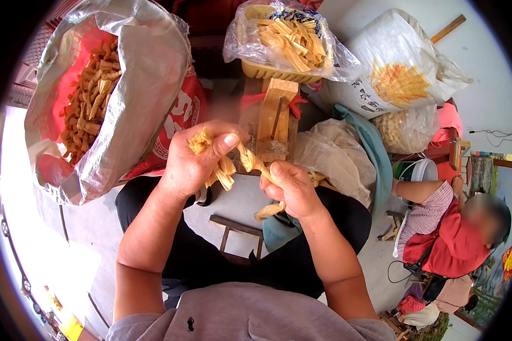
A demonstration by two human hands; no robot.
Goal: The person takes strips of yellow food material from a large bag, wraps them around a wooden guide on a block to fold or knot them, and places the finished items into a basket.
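My left hand is closed around a bunch of pale yellow, pleated strips, whose ends stick out above and below the fingers. A twisted strip of the same material runs from beside my left thumb to my right hand, which pinches it between thumb and fingers. Its curled tail hangs below the right fist. Just beyond the hands stands a wooden block with a dark metal strip in it, mounted on a worn wooden bench. Behind it, a yellow plastic basket lined with clear plastic holds flat yellow strips.
At the left stands a large woven sack of knotted brown pieces. A white printed sack, a clear bag and a teal cloth lie to the right. A person in red sits farther right.
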